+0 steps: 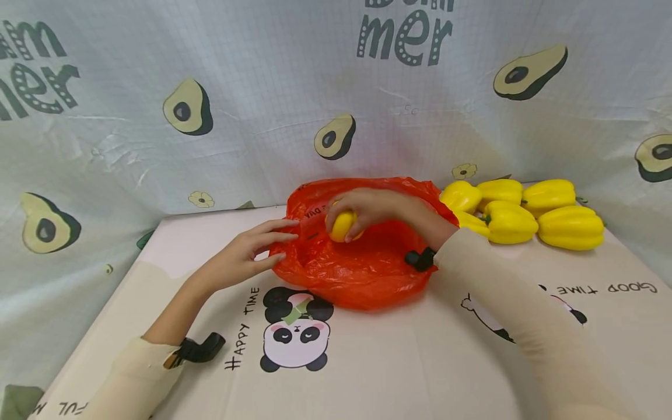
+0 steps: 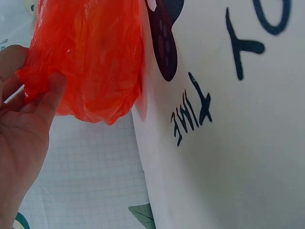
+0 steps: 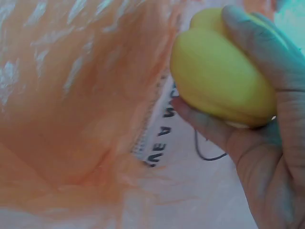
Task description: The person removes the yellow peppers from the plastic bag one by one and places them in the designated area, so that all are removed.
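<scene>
My right hand (image 1: 362, 207) grips a yellow bell pepper (image 1: 343, 226) inside the mouth of a red plastic bag (image 1: 367, 280). In the right wrist view the thumb and fingers wrap round the pepper (image 3: 219, 76), with the bag's printed wall behind it. At the bag's left edge, my left hand (image 1: 252, 251) has its fingers spread and nearly straight, the tips against the plastic. The left wrist view has the thumb and fingertips at the edge of the bag (image 2: 95, 62). The bag stands wide open on the table; its bottom is hidden.
Several more yellow bell peppers (image 1: 509, 221) lie grouped to the right of the bag, near the back of the table. A patterned table cover (image 1: 378, 361) with a panda print lies beneath. Behind hangs a curtain (image 1: 262, 116) printed with avocados.
</scene>
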The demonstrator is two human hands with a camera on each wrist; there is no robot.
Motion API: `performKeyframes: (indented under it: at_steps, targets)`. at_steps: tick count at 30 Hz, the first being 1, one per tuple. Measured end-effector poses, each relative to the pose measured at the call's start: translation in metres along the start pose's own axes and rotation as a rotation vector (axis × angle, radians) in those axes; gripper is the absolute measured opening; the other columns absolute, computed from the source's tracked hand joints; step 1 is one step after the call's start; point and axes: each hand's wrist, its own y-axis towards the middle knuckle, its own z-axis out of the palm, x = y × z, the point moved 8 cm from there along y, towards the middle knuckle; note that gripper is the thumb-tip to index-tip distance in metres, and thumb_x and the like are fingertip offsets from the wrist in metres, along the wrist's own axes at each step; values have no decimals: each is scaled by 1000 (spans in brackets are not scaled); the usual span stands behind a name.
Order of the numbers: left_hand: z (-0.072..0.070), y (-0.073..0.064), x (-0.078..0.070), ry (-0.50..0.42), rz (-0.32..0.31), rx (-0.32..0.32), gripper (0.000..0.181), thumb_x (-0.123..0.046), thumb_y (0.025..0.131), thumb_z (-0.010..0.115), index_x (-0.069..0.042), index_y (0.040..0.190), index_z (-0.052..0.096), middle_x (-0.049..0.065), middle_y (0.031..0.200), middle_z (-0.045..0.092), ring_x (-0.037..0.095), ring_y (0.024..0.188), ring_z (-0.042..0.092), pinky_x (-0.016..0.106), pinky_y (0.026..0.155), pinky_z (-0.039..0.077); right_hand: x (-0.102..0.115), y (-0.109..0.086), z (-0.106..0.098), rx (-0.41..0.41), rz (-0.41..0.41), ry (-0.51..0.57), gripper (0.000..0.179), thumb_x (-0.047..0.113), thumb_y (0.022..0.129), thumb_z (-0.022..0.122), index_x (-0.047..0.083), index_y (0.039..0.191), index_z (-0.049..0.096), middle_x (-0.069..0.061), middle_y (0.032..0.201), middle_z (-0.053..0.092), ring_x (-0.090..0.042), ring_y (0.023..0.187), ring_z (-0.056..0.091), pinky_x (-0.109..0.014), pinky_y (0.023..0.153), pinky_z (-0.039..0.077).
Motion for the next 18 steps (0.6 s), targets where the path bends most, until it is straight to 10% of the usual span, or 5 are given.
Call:
performKeyframes:
  at_steps: [18]
  targets:
    - [-2, -2, 2, -17, -35, 4, 45, -11, 97, 69, -6, 140, 61, 8, 155, 46, 31, 143, 42, 23, 101, 48, 66, -23, -42, -107, -257, 160, 29, 13, 86, 82, 15, 114, 73, -6, 133, 60, -22, 127, 50, -37, 91, 56]
